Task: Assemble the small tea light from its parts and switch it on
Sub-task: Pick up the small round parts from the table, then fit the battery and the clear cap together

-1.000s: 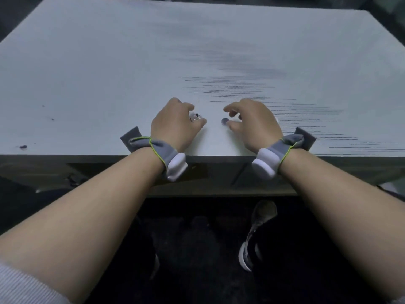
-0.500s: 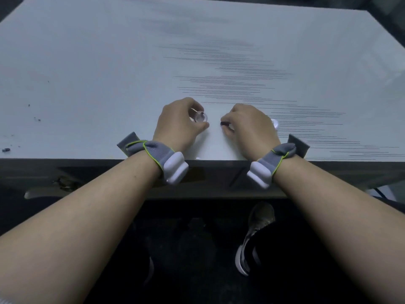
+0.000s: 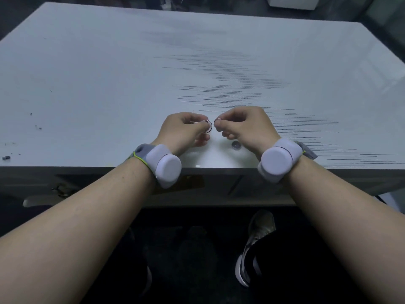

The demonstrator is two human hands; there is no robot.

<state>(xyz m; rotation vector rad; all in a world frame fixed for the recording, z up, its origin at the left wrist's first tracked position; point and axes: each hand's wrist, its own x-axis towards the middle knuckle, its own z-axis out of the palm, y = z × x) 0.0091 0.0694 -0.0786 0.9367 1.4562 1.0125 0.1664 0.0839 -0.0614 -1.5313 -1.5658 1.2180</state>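
My left hand [image 3: 183, 131] is lifted just above the white table [image 3: 109, 84] and pinches a small clear round tea light part [image 3: 207, 126] between thumb and fingers. Right beside it, my right hand [image 3: 247, 126] pinches a smaller dark round piece [image 3: 217, 122], perhaps a button cell; a narrow gap separates the two pieces. Another small dark round part [image 3: 236, 145] lies on the table below my right hand. Fingers hide most of both held pieces.
The table's front edge [image 3: 201, 167] runs just under my wrists. Dark specks [image 3: 6, 157] lie at the table's left front. Both wrists carry grey bands with white pods. A white box [image 3: 291, 2] stands beyond the far edge.
Both hands have risen off the table and turned toward each other. My right hand picked up the small dark piece, and another dark part now shows on the table.
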